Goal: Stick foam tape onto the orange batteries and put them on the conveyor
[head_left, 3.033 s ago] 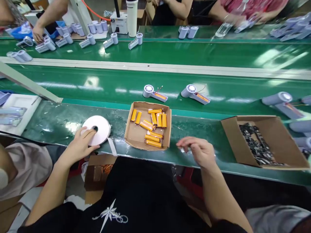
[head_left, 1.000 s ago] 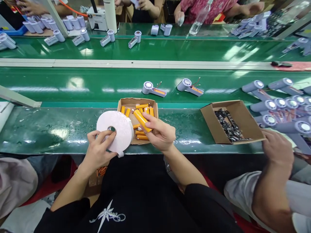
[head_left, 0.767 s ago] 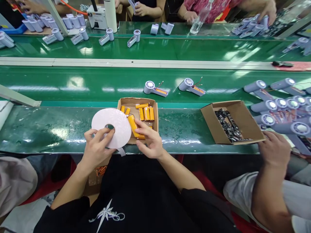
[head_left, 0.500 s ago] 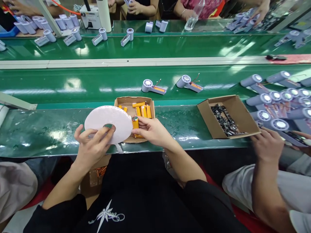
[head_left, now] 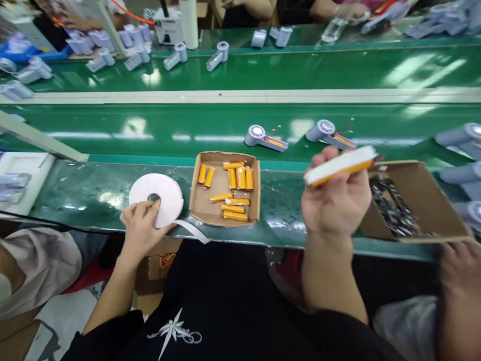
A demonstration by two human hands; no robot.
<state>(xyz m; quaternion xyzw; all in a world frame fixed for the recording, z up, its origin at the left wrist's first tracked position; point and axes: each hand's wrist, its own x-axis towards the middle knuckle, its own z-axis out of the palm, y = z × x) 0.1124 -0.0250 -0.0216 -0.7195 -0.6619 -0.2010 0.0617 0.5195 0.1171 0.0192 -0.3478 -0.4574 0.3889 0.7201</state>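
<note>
My left hand (head_left: pixel 141 225) rests on a white tape roll (head_left: pixel 156 197) lying flat on the green bench, fingers curled over its near edge; a loose tape tail (head_left: pixel 193 230) trails right. My right hand (head_left: pixel 336 200) is raised to the right, closed on an orange battery (head_left: pixel 340 166) with a white strip along its top side. Between the hands sits a shallow cardboard tray (head_left: pixel 199 210) holding several orange batteries (head_left: pixel 235 200).
A cardboard box (head_left: pixel 424 200) of small dark parts stands right of my raised hand. Two lavender fan bodies (head_left: pixel 265 139) (head_left: pixel 328 133) lie on the green belt (head_left: pixel 150 125) behind. Another person's hand (head_left: pixel 460 265) shows at lower right; people work across the far belt.
The tape roll went from held up to lying flat on the bench. My right hand moved right and up from the tray, carrying a battery that now has a white strip on it.
</note>
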